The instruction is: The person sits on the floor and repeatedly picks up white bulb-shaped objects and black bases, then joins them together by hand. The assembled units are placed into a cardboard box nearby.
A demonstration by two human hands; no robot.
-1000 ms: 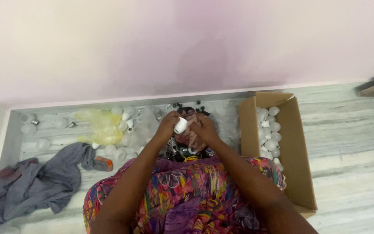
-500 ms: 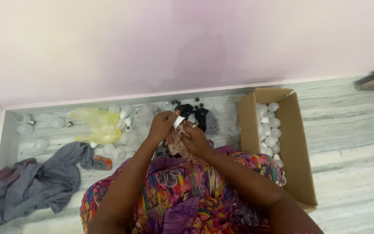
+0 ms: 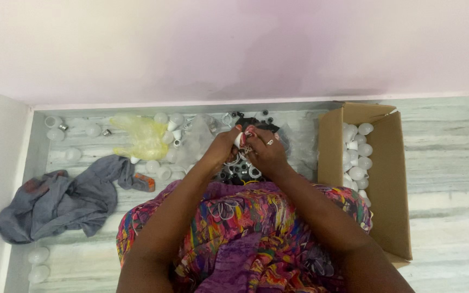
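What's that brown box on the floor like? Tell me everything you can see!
The cardboard box is plain brown and looks like corrugated card. It is open on top, its flaps standing up, and lies flat on the pale streaked floor, to the right of the person's colourful lap. White bulbs are heaped along its left inner side; the rest shows bare card. Neither hand touches it.

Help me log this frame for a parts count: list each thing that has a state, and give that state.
Cardboard box: open, flaps up, partly filled with white bulbs.
Left hand: closed on a small white part.
Right hand: gripping the same part, ring on one finger.
Yellow plastic bag: crumpled, lying flat.
Grey cloth: bunched on the floor.
Loose white bulbs: scattered, unboxed.
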